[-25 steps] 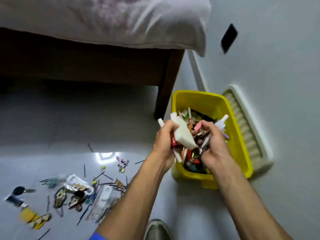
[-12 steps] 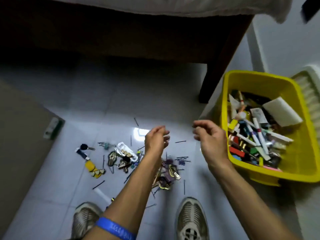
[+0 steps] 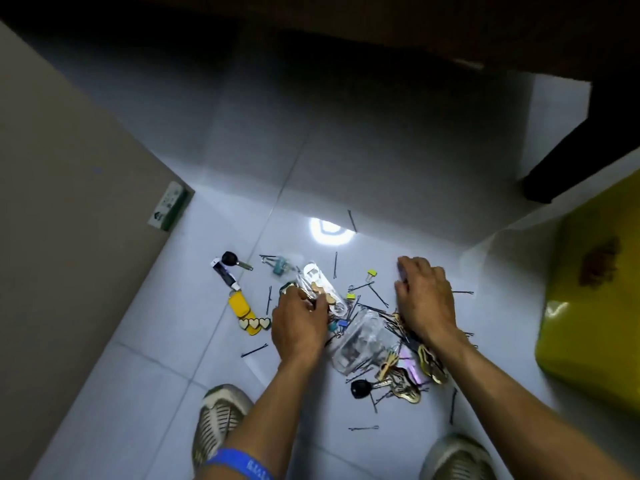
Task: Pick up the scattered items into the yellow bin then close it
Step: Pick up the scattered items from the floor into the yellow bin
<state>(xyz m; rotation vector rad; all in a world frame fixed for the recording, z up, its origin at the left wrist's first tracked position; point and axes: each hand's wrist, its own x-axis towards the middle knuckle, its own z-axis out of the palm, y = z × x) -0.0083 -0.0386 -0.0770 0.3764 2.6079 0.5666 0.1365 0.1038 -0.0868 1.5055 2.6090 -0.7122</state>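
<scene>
The white tiled floor [image 3: 398, 168] fills most of the view, with a brown cabinet side [image 3: 69, 202] at the left and the dark bed frame [image 3: 415, 22] along the far edge. The yellow bin [image 3: 595, 299] stands at the right edge, only partly in frame and blurred; half a second ago its whole open top and the contents were visible, so the view has swung left and down since then. Both hands, then raised and empty above the floor, are now down on the scattered pile. The left hand [image 3: 299, 323] has its grip curled onto a clear packet of wooden pieces [image 3: 323, 289], whose long axis runs from far left to near right. The right hand [image 3: 424, 299] lies palm down with fingers fairly straight on a heap of black hairpins [image 3: 388, 323]; whether it grasps any cannot be told. Between the hands lies a clear plastic bag [image 3: 363, 341]. A black key [image 3: 363, 389] lies nearer, blade pointing right. At the left sit a second black key [image 3: 233, 260], a yellow tag [image 3: 239, 303] and three wooden hearts [image 3: 254, 323]. Two shoes [image 3: 221, 420] frame the near edge.
</scene>
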